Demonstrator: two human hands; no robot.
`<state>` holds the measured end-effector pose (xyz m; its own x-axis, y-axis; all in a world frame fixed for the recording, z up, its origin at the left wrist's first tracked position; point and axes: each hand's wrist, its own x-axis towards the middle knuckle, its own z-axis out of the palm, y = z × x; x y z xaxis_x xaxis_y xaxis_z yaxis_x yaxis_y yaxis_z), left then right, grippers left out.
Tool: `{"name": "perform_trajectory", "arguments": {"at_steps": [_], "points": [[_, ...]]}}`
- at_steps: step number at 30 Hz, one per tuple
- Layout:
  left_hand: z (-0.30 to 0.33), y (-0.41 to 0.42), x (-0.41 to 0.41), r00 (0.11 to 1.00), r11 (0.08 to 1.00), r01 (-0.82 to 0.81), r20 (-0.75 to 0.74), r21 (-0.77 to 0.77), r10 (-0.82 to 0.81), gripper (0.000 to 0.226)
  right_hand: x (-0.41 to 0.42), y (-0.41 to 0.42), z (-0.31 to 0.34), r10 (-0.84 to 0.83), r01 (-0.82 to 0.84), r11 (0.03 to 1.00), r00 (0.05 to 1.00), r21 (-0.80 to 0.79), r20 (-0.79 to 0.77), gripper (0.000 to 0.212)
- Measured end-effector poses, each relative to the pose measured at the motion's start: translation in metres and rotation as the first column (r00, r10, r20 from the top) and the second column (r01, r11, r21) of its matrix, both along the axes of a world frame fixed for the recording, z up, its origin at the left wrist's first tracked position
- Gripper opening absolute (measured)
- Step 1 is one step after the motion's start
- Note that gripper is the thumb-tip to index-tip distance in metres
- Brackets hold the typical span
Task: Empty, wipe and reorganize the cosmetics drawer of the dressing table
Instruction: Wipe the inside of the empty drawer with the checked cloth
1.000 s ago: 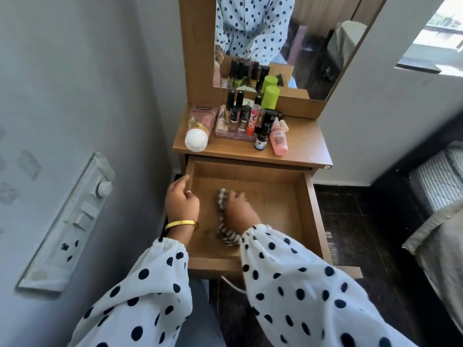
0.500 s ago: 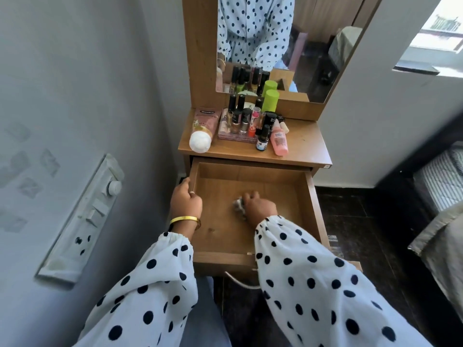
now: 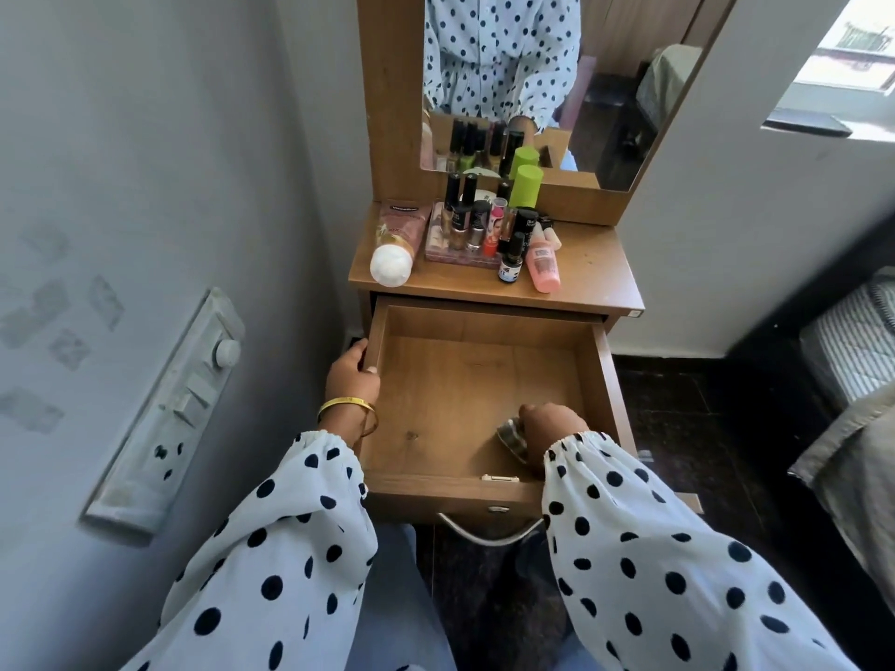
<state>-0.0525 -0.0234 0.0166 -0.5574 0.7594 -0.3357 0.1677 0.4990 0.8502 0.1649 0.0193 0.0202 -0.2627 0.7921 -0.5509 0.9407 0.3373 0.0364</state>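
Two hands busy: my left hand (image 3: 352, 380) grips the drawer (image 3: 484, 489) at its left wall, right hand (image 3: 552, 423) clamps the cloth (image 3: 511, 435) near its front-right corner. Mid-wipe; restocking's probably next.

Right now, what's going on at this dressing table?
A person is wiping out the open drawer. The right hand holds a striped cloth against the drawer floor near the front right corner, while the left hand grips the drawer's left wall. The cosmetics stand on the tabletop above.
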Motion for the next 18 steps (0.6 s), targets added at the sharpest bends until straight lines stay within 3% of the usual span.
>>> {"name": "perform_trajectory", "arguments": {"at_steps": [5, 9, 12, 15, 18], "points": [[0.001, -0.003, -0.004, 0.977, 0.995, -0.09, 0.197, 0.049, 0.078, 0.049, -0.052, -0.022, 0.004, 0.117, -0.162, 0.978, 0.946, -0.13, -0.302, 0.028], [0.006, -0.005, 0.0, 0.952, 0.988, -0.129, 0.29, 0.087, 0.098, 0.05, -0.099, -0.029, -0.006, 0.051, -0.209, 0.955, 0.813, -0.209, -0.581, 0.028], [0.0, -0.003, -0.006, 0.934, 0.985, -0.154, 0.337, 0.082, 0.118, 0.051, -0.102, -0.018, -0.016, -0.104, -0.151, 0.946, 0.697, -0.287, -0.71, 0.025], [-0.004, -0.001, -0.009, 0.898, 0.978, -0.196, 0.414, 0.067, 0.152, 0.052, -0.1, -0.003, -0.02, -0.406, 0.069, 0.901, 0.484, -0.429, -0.775, 0.024], [-0.004, -0.001, -0.007, 0.875, 0.973, -0.215, 0.459, 0.087, 0.153, 0.048, -0.12, 0.016, -0.023, -0.599, 0.313, 0.78, 0.123, -0.542, -0.791, 0.028]]}}
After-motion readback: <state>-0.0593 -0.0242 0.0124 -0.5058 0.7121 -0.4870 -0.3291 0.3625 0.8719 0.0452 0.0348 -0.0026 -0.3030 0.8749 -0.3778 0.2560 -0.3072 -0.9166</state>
